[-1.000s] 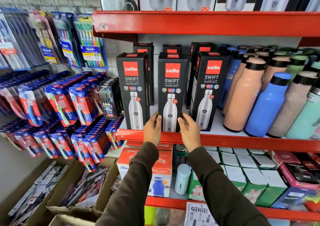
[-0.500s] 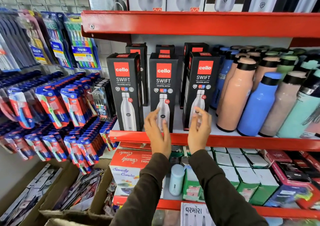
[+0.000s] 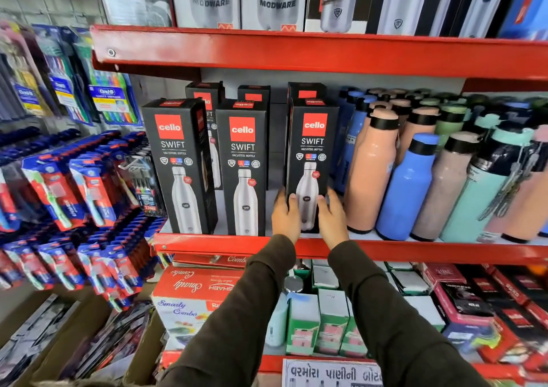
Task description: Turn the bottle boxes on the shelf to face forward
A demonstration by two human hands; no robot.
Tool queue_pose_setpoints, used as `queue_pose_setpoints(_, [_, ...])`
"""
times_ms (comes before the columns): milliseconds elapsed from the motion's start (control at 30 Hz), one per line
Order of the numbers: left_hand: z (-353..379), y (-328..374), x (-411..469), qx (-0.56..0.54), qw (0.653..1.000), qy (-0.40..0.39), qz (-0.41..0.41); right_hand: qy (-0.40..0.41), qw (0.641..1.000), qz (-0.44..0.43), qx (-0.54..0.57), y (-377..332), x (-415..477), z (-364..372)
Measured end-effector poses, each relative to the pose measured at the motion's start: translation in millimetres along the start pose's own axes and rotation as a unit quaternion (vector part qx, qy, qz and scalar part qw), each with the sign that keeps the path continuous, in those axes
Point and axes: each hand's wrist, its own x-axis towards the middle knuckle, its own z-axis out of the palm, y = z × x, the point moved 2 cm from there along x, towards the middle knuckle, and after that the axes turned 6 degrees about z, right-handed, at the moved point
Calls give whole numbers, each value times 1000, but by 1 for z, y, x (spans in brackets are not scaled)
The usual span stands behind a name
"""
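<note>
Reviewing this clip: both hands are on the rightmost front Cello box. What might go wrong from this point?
1. The right box stands close beside the peach bottle; swinging it could nudge that bottle and topple its tightly packed neighbours.
2. Both the left hand and right hand hold only the box's lower part, so the tall box may tip.
3. It sits near the shelf edge; pulling it forward risks dropping it.
</note>
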Motion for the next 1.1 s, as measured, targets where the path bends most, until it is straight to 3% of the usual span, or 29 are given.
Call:
queue_pose_setpoints(333, [-4, -10, -5, 37, 999, 36, -9, -22, 1000, -9, -7, 8, -6, -10])
queue_pose_setpoints(633, [-14, -11, -31, 27, 999, 36, 21, -25, 999, -39, -1, 10, -33, -19])
queue_pose_setpoints(933, [-19, -1, -36, 38, 999, 13, 0, -34, 999, -31, -24, 4, -40, -22])
queue_pose_setpoints(1000, [-18, 7, -43, 58, 998, 15, 12, -24, 999, -36, -18, -1, -43, -26])
queue_pose_setpoints(1100, [-14, 25, -57, 75, 989, 48, 117, 34, 996, -76, 33, -22, -50, -42])
